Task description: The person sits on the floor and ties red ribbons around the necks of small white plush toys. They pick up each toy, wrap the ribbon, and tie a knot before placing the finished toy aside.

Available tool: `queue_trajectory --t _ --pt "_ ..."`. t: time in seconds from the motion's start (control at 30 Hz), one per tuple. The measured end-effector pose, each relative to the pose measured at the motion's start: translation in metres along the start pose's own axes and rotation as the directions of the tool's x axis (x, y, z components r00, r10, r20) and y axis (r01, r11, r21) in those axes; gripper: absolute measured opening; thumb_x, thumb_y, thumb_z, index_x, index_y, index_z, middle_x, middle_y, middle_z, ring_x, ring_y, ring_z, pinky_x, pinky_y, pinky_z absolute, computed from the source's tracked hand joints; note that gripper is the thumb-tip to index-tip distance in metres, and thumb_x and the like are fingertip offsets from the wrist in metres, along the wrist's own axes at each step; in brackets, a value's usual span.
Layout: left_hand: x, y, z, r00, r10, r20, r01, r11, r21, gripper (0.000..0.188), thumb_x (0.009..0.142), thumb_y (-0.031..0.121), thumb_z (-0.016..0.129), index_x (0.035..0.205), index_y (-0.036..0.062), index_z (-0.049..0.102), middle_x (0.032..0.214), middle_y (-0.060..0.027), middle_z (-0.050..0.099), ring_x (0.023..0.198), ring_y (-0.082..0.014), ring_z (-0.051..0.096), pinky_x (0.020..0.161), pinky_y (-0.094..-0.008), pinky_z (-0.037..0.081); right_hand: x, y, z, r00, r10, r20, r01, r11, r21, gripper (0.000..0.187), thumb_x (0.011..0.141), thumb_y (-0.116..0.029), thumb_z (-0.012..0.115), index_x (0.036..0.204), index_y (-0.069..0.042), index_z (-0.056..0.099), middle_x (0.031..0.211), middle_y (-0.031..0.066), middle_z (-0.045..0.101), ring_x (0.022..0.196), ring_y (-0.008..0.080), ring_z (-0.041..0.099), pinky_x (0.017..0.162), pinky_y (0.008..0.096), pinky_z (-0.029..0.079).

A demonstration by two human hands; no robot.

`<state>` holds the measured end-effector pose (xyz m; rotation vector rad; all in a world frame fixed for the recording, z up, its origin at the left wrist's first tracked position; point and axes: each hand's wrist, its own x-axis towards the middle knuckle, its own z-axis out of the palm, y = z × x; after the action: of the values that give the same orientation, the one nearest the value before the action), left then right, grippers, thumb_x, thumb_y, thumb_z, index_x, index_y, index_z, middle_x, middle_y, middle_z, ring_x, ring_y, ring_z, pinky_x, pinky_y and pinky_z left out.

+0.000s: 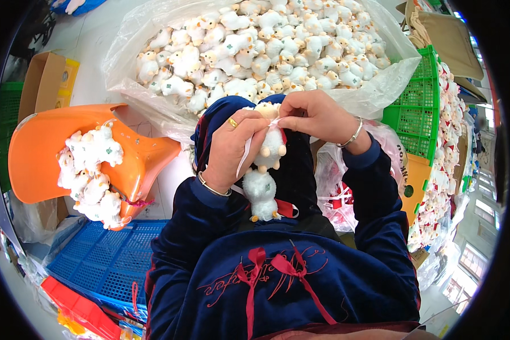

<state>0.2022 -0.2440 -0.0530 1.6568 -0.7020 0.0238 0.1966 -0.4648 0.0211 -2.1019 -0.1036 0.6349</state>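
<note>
Above my lap, a small white plush animal [272, 148] with a cream head and feet is held between my hands. My left hand [232, 141] is closed with thumb and fingers at its neck, and a thin white ribbon [244, 157] hangs beside that hand. My right hand [314, 118] pinches the ribbon at the neck from the other side. Some red cloth shows at the toy's side, partly hidden by the right hand. Just below, a second white plush animal [259, 191] lies on my lap with a red piece [287, 208] by it.
A big clear plastic bag [120, 72] heaped with plush animals lies ahead. On the left stand an orange chair [37, 150] holding several toys and a blue plastic crate [105, 252]. To the right are a green crate [412, 107] and a clear bag [337, 195] with red pieces.
</note>
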Motion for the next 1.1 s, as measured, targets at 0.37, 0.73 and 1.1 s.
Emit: queue_trajectory --t 0.37,0.73,1.1 --pt "-0.006 0.000 0.000 0.997 0.027 -0.072 -0.025 0.999 0.029 0.020 0.078 -0.007 0.077 0.089 0.0021 0.064 0.100 -0.0109 0.066 0.090 -0.0257 0.066 0.077 -0.0320 0.054 0.005 0.012 0.024 0.980 -0.080 -0.182 0.189 0.663 0.725 0.034 0.104 -0.025 0.056 0.078 -0.003 0.055 0.083 0.0027 0.058 0.072 0.0117 0.051 0.064 0.0256 0.043" --pt "-0.014 -0.005 -0.020 0.995 -0.092 0.035 0.088 0.990 0.113 0.013 0.085 -0.004 0.073 0.090 0.0025 0.062 0.100 -0.0111 0.066 0.087 -0.0235 0.062 0.079 -0.0312 0.050 0.005 0.033 0.040 0.933 -0.053 -0.355 0.170 0.936 0.308 0.031 0.098 -0.021 0.065 0.075 -0.004 0.052 0.066 -0.0011 0.049 0.062 0.0071 0.044 0.056 0.0268 0.038" --pt "-0.011 0.000 0.001 0.962 -0.272 0.011 0.264 0.922 -0.282 0.013 0.088 -0.001 0.073 0.100 0.0045 0.068 0.102 -0.0073 0.064 0.080 -0.0145 0.060 0.067 -0.0259 0.050 -0.007 0.000 0.039 0.940 -0.220 -0.261 0.206 0.975 -0.079 0.019 0.085 -0.011 0.075 0.090 -0.004 0.058 0.077 0.0084 0.059 0.067 0.0222 0.059 0.062 0.0326 0.048"
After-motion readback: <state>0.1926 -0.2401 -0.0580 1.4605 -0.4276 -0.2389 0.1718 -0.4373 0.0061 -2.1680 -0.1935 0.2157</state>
